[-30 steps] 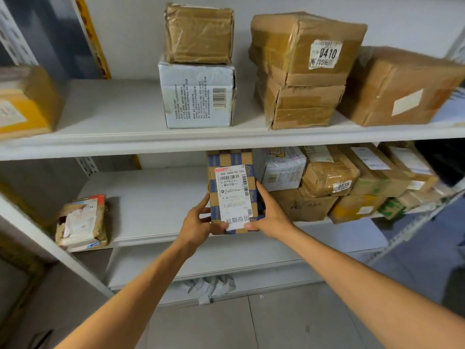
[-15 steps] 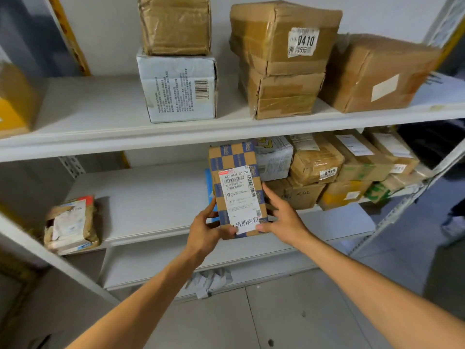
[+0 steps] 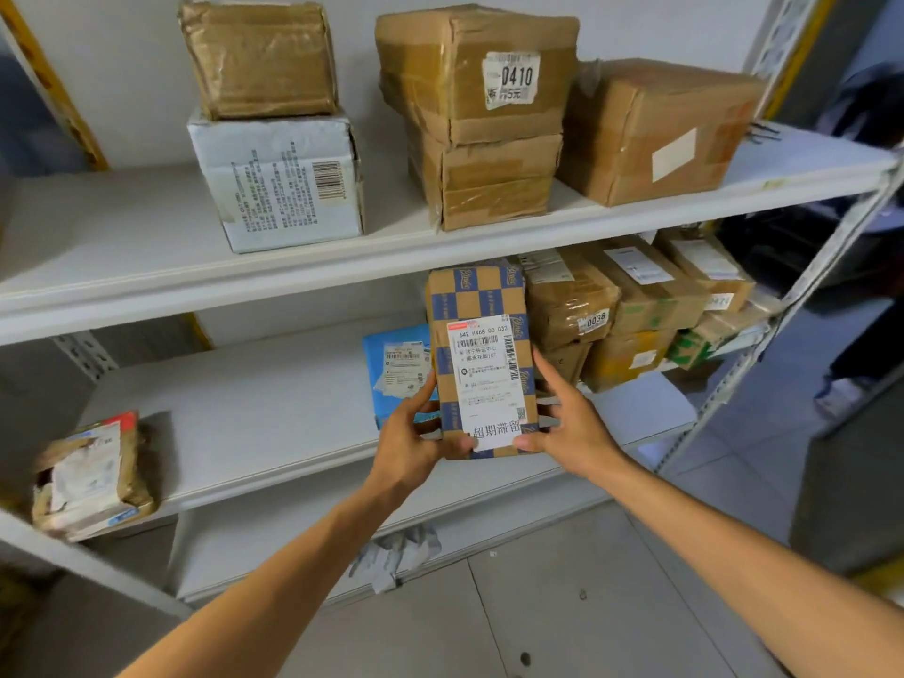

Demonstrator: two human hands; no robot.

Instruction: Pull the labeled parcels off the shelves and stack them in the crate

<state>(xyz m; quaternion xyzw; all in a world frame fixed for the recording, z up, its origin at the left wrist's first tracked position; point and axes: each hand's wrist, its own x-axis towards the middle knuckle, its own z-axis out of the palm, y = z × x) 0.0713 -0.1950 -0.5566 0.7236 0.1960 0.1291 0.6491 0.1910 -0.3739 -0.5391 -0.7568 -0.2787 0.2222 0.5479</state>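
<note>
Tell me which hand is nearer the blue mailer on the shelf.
Left. The left hand grips the checkered parcel's left edge, right in front of the blue mailer. The right hand holds the parcel's right edge, the parcel between it and the mailer.

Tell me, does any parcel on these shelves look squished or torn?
Yes. The small parcel at the left end of the lower shelf looks crumpled, its wrapping wrinkled and ragged. The 0410 box on the upper shelf is dented, and crumpled paper lies on the floor.
</note>
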